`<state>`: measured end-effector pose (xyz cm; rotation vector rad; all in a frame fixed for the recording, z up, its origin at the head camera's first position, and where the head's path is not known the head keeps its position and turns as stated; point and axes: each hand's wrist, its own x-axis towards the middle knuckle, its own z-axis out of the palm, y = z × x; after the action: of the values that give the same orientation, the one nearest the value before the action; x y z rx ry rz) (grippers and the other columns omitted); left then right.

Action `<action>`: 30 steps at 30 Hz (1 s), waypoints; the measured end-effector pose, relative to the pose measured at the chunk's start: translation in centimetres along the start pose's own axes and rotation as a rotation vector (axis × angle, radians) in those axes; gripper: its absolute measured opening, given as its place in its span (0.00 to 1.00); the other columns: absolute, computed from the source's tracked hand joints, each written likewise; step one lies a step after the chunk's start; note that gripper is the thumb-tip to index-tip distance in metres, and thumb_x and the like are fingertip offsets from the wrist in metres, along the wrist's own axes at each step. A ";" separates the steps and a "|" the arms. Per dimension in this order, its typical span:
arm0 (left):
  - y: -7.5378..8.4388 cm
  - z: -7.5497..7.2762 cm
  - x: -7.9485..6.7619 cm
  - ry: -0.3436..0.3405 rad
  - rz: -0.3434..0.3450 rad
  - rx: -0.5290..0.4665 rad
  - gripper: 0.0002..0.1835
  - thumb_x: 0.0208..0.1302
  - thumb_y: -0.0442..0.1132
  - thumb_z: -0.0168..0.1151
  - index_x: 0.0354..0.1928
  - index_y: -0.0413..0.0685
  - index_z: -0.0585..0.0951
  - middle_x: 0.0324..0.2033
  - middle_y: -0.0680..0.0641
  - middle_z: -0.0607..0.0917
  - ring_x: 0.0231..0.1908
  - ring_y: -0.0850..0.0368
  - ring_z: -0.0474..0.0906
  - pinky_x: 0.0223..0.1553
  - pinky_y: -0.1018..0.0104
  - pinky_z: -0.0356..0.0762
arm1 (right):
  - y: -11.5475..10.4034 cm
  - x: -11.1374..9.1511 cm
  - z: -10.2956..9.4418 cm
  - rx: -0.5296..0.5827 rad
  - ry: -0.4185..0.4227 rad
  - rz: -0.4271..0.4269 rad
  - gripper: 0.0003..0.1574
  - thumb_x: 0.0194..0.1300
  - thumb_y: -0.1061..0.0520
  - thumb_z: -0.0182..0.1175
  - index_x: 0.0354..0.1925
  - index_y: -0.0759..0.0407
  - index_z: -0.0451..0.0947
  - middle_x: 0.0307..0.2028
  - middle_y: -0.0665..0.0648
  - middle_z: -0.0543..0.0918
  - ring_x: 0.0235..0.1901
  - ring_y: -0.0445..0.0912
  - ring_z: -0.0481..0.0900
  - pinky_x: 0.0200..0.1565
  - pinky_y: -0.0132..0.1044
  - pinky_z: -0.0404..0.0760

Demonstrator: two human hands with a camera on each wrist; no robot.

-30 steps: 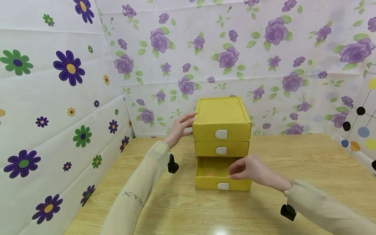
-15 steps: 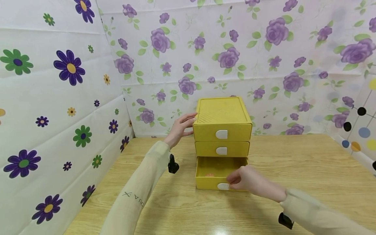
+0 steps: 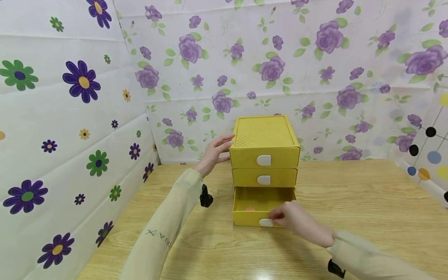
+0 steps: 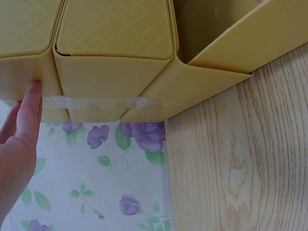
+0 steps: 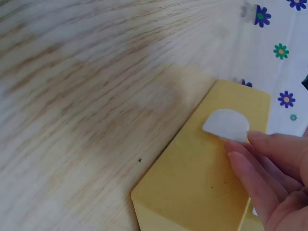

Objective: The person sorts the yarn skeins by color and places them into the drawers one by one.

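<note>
A yellow three-drawer box (image 3: pixel 265 132) stands on the table, each drawer front bearing a white tab handle. Its bottom drawer (image 3: pixel 250 218) is pulled out, and a small pinkish-orange item (image 3: pixel 250 209) of unclear kind lies inside. My left hand (image 3: pixel 211 155) rests its extended fingers against the box's upper left side; the left wrist view shows the fingertips (image 4: pixel 34 89) touching the side wall. At the bottom drawer's white handle (image 5: pixel 228 125), my right hand (image 3: pixel 299 219) pinches the edge between thumb and curled fingers. The right hand covers the drawer front's right part.
The wooden table (image 3: pixel 336 194) extends around the box on both sides and in front. A white curtain with purple roses (image 3: pixel 273 70) hangs close behind, and another flowered sheet (image 3: pixel 70 128) borders the left side.
My right hand has come down and slightly left from over the bottom drawer's front edge to its white handle. The left hand and the box stay in place.
</note>
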<state>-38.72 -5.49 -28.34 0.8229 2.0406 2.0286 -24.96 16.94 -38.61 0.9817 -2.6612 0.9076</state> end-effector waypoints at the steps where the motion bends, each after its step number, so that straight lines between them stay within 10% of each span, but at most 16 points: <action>1: 0.0 0.0 0.0 0.004 -0.002 0.000 0.21 0.49 0.43 0.45 0.48 0.51 0.61 0.43 0.52 0.63 0.36 0.54 0.64 0.31 0.61 0.64 | 0.0 0.0 0.1 -0.004 0.008 -0.003 0.07 0.39 0.63 0.55 0.22 0.54 0.75 0.20 0.46 0.74 0.19 0.34 0.69 0.18 0.22 0.66; 11: -4.3 -1.9 3.1 0.048 0.009 -0.028 0.17 0.44 0.47 0.49 0.41 0.60 0.67 0.39 0.54 0.66 0.33 0.55 0.65 0.29 0.61 0.65 | -0.2 -0.2 0.5 -0.147 0.041 -0.032 0.08 0.38 0.64 0.55 0.19 0.50 0.74 0.20 0.44 0.73 0.18 0.33 0.68 0.17 0.22 0.65; 24: -0.7 -0.2 0.5 0.034 -0.010 0.007 0.20 0.49 0.44 0.44 0.47 0.53 0.61 0.43 0.51 0.64 0.36 0.53 0.63 0.31 0.60 0.64 | 0.5 0.0 1.1 -0.149 0.127 -0.045 0.07 0.38 0.64 0.55 0.19 0.52 0.75 0.19 0.45 0.73 0.17 0.33 0.67 0.17 0.20 0.65; 26: -5.6 -2.8 4.1 0.025 0.004 0.005 0.20 0.48 0.45 0.45 0.47 0.56 0.62 0.43 0.52 0.64 0.36 0.54 0.64 0.30 0.58 0.64 | 0.7 0.2 1.2 -0.166 0.162 -0.064 0.07 0.38 0.64 0.54 0.18 0.52 0.75 0.18 0.44 0.73 0.17 0.32 0.67 0.17 0.20 0.64; 29: -6.4 -3.1 4.8 0.048 -0.010 0.009 0.19 0.48 0.45 0.46 0.45 0.57 0.64 0.43 0.52 0.64 0.36 0.54 0.64 0.30 0.57 0.63 | 1.1 0.5 1.1 -0.171 0.190 -0.087 0.06 0.38 0.64 0.54 0.19 0.53 0.75 0.18 0.45 0.73 0.17 0.32 0.67 0.17 0.20 0.64; 30: -9.0 -4.5 6.7 0.037 0.000 0.001 0.18 0.47 0.45 0.46 0.45 0.57 0.64 0.43 0.51 0.64 0.35 0.55 0.64 0.31 0.58 0.63 | 1.2 0.6 1.1 -0.175 0.204 -0.094 0.06 0.37 0.63 0.55 0.19 0.53 0.75 0.19 0.45 0.74 0.17 0.32 0.67 0.17 0.20 0.65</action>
<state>-48.94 -5.73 -34.87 0.7917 2.0613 2.0575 -26.17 16.67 -39.91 0.9126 -2.4529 0.7004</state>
